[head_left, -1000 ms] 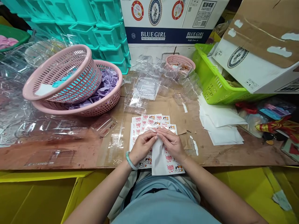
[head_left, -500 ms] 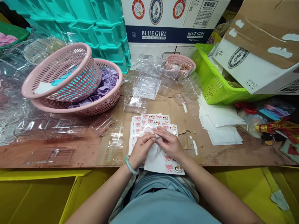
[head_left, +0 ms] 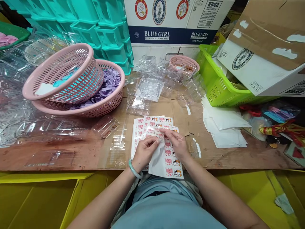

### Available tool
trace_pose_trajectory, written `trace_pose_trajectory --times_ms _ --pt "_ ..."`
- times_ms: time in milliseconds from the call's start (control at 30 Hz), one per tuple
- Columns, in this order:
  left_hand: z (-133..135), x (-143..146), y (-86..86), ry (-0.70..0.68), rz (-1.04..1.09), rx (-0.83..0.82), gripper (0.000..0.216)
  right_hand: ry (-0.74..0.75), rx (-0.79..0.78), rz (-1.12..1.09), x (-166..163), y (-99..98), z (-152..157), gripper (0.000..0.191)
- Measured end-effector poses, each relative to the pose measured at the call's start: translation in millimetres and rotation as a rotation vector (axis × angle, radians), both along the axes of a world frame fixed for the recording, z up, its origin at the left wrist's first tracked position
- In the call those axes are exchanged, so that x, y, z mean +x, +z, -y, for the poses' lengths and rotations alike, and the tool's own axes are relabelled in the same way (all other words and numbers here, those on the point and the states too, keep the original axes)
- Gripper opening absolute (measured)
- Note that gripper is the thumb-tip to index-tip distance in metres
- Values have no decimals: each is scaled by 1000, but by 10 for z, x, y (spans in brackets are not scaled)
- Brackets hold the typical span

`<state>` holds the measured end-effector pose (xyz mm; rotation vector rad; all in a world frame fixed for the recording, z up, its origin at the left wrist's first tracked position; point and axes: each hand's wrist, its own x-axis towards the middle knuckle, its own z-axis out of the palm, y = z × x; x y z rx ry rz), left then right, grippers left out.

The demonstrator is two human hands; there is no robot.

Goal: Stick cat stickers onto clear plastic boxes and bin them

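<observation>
A white sticker sheet (head_left: 156, 163) printed with pink lettering and small cartoon cats lies near the table's front edge, partly bare and white on its left half. My left hand (head_left: 145, 150), with a pale green bangle on the wrist, pinches the sheet's raised middle part between thumb and fingers. My right hand (head_left: 177, 143) is closed at the sheet's upper part, thumb and forefinger brought together at its edge; whether a loose sticker is between them is too small to tell. More printed sticker sheets (head_left: 138, 129) lie flat underneath and behind.
Stacked pink baskets (head_left: 114, 101) with purple and blue pieces stand left. Clear plastic boxes (head_left: 149, 87) lie behind the sheets, and one stickered clear box (head_left: 106, 125) lies left of them. White papers (head_left: 227, 136) and a green basket (head_left: 214, 92) are on the right.
My right hand has drawn away from my left, slightly to the right, and its fingers have curled. The sheet has shifted, with more of its right printed columns showing.
</observation>
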<state>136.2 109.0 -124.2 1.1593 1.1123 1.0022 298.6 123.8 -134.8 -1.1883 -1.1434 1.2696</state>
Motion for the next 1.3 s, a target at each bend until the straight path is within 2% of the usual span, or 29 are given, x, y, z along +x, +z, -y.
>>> trace_pose_trajectory --times_ms 67,133,233,367,500,633,800,933,1033,1100,1167,1233,1300 --pt "25 -8 -25 27 16 -44 25 -81 -24 -63 23 22 -36 25" --pt "40 -22 -52 33 35 -65 24 -6 6 -16 33 42 -45 23" --pt "39 -45 -60 25 30 -1 20 179 110 166 -1 35 -4 28" --pt "13 -74 -12 -10 -39 95 18 134 189 235 -81 -38 54 23" --pt "-4 -98 25 -38 -122 140 20 105 141 173 -117 -54 35 17" --pt "7 -78 28 -25 -138 133 19 33 40 128 -144 20 4 13" --pt "5 -32 -13 47 -67 -4 17 29 -46 20 -180 61 -18 17" --pt "15 -86 -89 66 -31 -162 17 -257 -151 -326 -52 36 -186 21" --pt "99 -166 -49 136 -112 -123 16 -492 -144 -463 128 103 -322 25" --pt "163 -191 60 241 -218 26 22 -584 -2 -311 204 207 -324 22" --pt "184 -167 196 275 -248 135 26 -533 241 23 200 317 -241 16" --pt "137 -92 304 166 -96 77 24 -307 491 393 127 383 -120 22" --pt "33 10 351 28 171 -81 30 -62 661 648 33 386 -18 35"
